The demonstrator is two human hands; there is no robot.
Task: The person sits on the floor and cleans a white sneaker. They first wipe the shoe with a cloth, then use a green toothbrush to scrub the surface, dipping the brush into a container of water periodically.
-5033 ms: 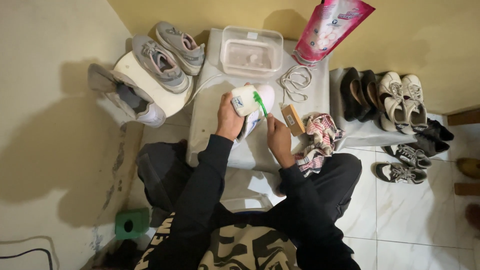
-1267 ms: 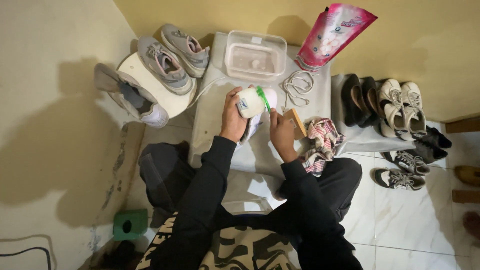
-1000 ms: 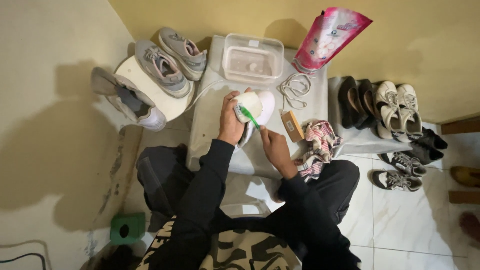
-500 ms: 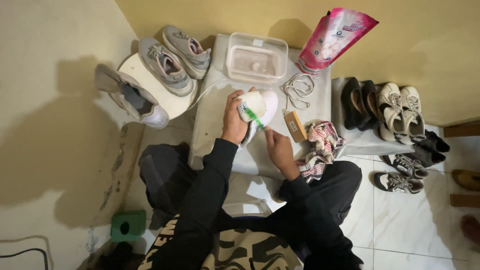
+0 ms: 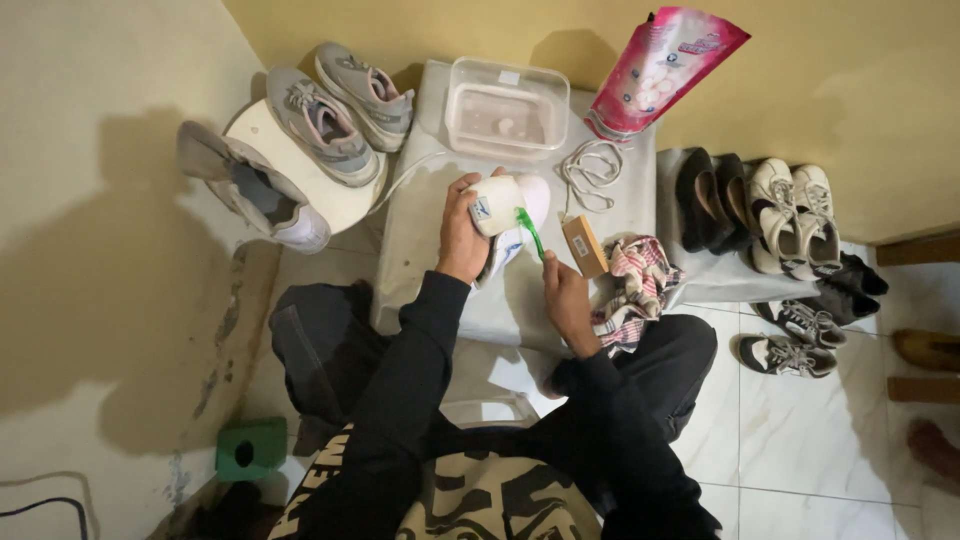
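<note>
My left hand point(image 5: 462, 232) grips a white sneaker point(image 5: 510, 205) from the side, holding it up over a low grey table point(image 5: 430, 270). My right hand point(image 5: 563, 298) holds a green toothbrush point(image 5: 529, 232), whose head rests against the sneaker's side. Both sleeves are black. A small tan wooden brush block point(image 5: 584, 246) lies on the table just right of the toothbrush, beside a crumpled checked cloth point(image 5: 636, 285).
A clear plastic tub point(image 5: 506, 107), white laces point(image 5: 588, 170) and a pink refill pouch point(image 5: 660, 70) sit at the table's far side. Grey sneakers point(image 5: 330, 110) lie on a round stool at left. Several shoes point(image 5: 780, 215) line the right side. A green box point(image 5: 250, 448) stands low left.
The toothbrush has been moving back and forth along the white sneaker, and my right hand has dropped lower and nearer to me. The left hand keeps its grip on the shoe.
</note>
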